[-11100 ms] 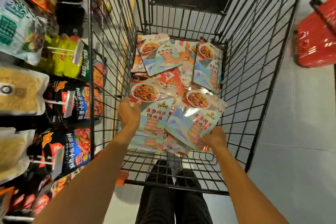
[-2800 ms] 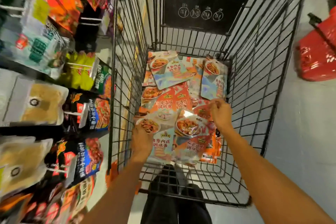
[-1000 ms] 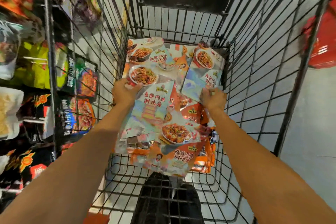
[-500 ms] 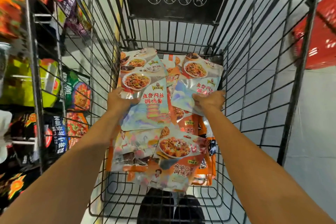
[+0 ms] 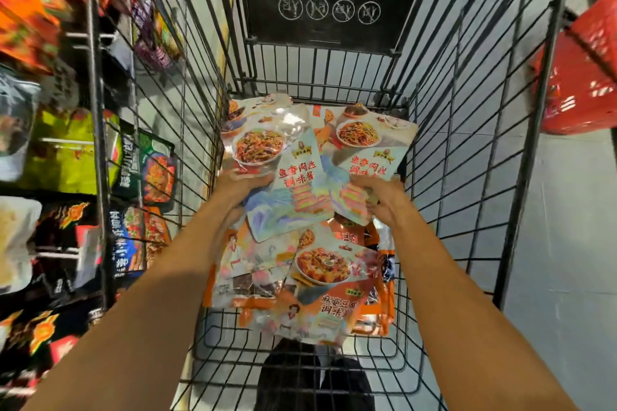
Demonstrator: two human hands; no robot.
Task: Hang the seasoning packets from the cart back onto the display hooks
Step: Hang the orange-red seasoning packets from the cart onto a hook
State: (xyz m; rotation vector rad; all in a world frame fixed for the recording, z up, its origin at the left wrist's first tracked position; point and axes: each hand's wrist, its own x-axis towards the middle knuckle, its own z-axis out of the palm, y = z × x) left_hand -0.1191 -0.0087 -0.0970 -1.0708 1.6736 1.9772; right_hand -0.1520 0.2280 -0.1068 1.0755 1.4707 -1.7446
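Fingers (image 5: 257, 178) of your left hand (image 5: 240, 188): curled round the left edge of the left blue packet (image 5: 287, 190), just under its printed bowl of shredded food. Grip is firm and the packet is lifted clear of the pile, tilted with its top away from you.

Fingers (image 5: 365, 184) of your right hand (image 5: 384, 202): closed on the lower part of the right blue packet (image 5: 367, 147), same design, red lettering facing up. Its inner edge overlaps the left blue packet, so the two touch in the middle.

Both held packets are inside the cart (image 5: 467, 117), above its floor and between its wire walls. They are not on any hook.

Below your hands, the orange packets (image 5: 320, 297) lie in a loose, overlapping heap on the cart bottom, nearer you. More pale packets (image 5: 260, 110) lie flat toward the far end, partly hidden by the two you hold.

Far end of the cart: a black placard (image 5: 334, 0) with four round white symbols, printed upside down from your side.

To your left, beyond the cart wall: the display hooks (image 5: 56, 255), carrying hanging packets (image 5: 66, 147) in green, black and orange. This side is blurred, so their labels cannot be read.

To your right: a red basket (image 5: 581, 77) on the grey floor (image 5: 551, 243), apart from the cart.

Under the cart's near end: your legs (image 5: 314, 377) in dark trousers.
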